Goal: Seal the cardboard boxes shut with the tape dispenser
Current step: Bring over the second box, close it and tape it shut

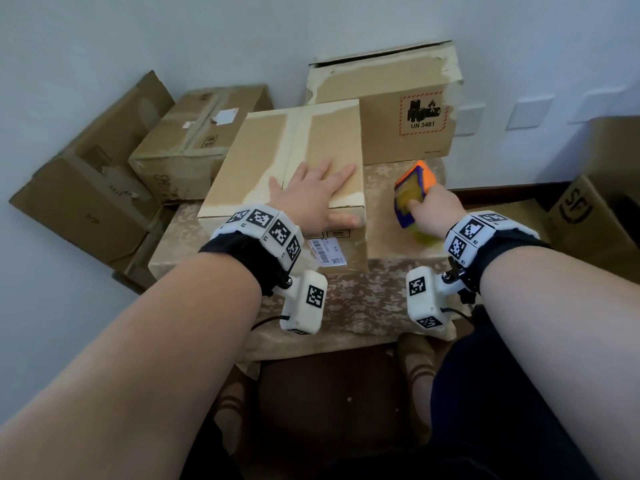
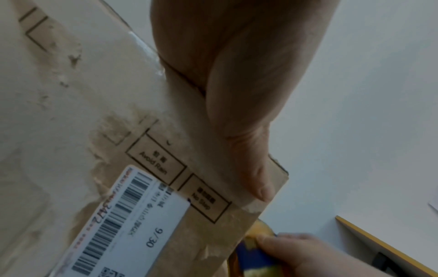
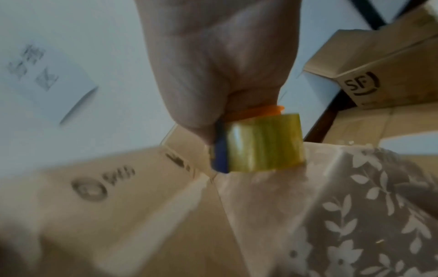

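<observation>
Head view: right hand [image 1: 434, 211] grips the tape dispenser [image 1: 412, 194] just beside the box [image 1: 298, 161] on the tabletop [image 1: 346, 299]; left hand [image 1: 311, 192] lies flat on its lid. Should that palm lift early, I judge the flaps could spring and the tape wrinkle.
</observation>
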Tool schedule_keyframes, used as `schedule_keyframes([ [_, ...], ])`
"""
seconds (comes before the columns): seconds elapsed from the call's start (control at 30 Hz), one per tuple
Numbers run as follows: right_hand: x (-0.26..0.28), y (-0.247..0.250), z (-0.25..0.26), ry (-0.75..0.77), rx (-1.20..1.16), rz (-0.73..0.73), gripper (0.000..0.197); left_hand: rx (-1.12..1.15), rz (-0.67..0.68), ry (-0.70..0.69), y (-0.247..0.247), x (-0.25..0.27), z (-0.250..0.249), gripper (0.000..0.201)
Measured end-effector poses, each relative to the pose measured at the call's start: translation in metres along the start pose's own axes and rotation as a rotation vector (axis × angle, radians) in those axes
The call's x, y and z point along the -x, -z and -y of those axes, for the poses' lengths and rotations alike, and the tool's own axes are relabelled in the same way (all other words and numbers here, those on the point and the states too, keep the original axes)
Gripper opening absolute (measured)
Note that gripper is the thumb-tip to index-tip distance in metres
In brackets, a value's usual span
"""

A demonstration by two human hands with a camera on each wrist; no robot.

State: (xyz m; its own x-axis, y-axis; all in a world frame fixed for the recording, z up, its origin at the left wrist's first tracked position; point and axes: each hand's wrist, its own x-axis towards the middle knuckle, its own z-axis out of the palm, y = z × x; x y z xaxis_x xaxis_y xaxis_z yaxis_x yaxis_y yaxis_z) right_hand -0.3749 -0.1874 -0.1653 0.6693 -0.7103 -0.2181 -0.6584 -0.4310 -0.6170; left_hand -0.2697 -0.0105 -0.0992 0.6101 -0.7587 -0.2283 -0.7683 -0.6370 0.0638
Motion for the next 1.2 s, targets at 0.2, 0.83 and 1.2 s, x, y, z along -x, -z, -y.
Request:
schedule_keyframes([
  [0.2,0.008,0.025,0.012,-0.108,-0.655,0.013,0.061,0.045,-0.06,0.022,0.001,0.006,-0.018,0.089],
  [0.83,0.112,0.068,0.11,0.231,-0.933,0.378,0.02,1.189,-0.27,0.237,0.052,0.068,0.042,0.042],
  [1.2,0.145,0.047,0.131,0.393,-0.691,0.456,0.027,1.745,-0.15,0.319,0.056,0.113,0.075,0.033],
])
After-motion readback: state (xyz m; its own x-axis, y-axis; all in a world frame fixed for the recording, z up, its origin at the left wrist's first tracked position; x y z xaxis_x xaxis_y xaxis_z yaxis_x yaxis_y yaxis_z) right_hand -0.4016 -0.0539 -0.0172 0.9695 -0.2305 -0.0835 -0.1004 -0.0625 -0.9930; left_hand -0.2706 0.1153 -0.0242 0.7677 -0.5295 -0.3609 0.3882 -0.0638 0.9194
